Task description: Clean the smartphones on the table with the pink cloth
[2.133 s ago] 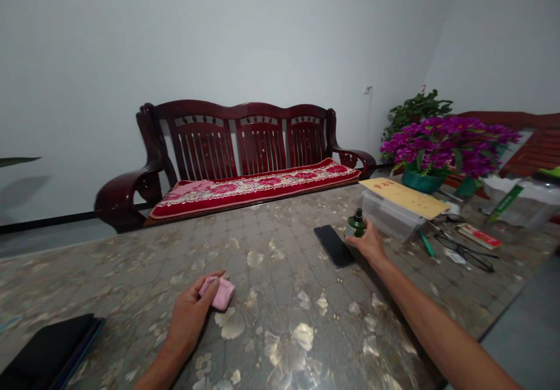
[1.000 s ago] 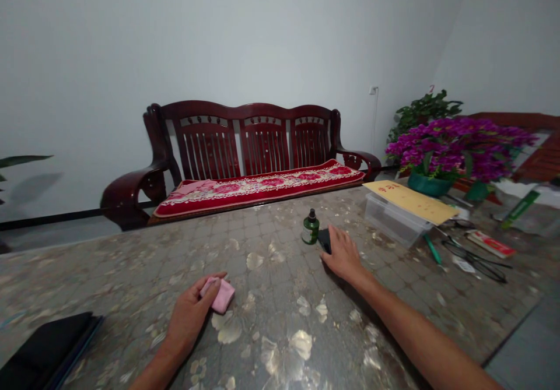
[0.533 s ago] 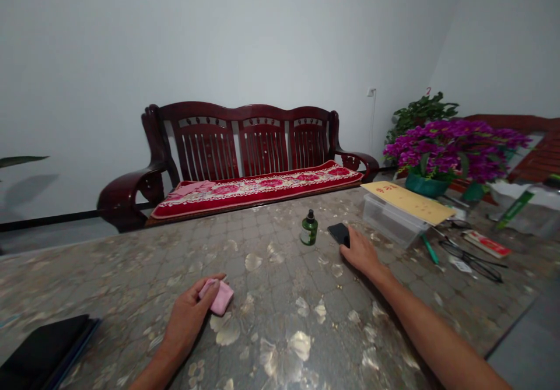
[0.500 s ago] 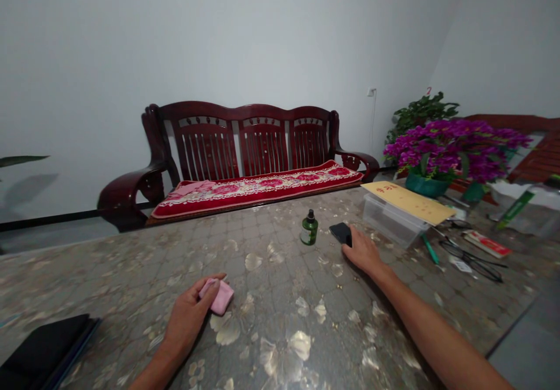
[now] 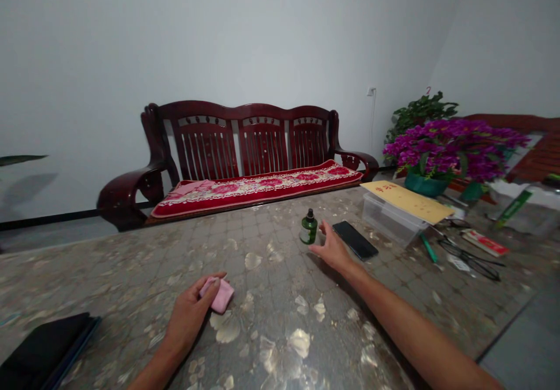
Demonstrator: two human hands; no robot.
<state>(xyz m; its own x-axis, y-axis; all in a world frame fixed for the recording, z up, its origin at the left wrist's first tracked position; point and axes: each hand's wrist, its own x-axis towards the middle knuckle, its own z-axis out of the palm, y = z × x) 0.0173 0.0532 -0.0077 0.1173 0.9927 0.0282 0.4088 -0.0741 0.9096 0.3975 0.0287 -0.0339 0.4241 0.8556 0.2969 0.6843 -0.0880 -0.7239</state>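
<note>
A folded pink cloth (image 5: 223, 297) is pinched in my left hand (image 5: 192, 302), low over the near-left part of the patterned table. Just right of a small green bottle (image 5: 308, 229) with a black cap is my right hand (image 5: 335, 250), its thumb and fingers apart and nothing between them. The bottle stands upright on the tabletop. A black smartphone (image 5: 355, 239) lies flat behind and to the right of that hand, near a clear plastic box.
On the right are the clear plastic box (image 5: 389, 220) topped by a yellow envelope (image 5: 406, 201), a green pen (image 5: 427, 247), glasses (image 5: 470, 259) and purple flowers (image 5: 455, 145). A black folder (image 5: 46, 346) lies at left. A wooden bench (image 5: 249, 139) stands beyond the table (image 5: 262, 331).
My right hand set the bottle down left of the smartphone, then shifted the smartphone rightward. It has let go of it and moved left beside the bottle. My left hand stays put.
</note>
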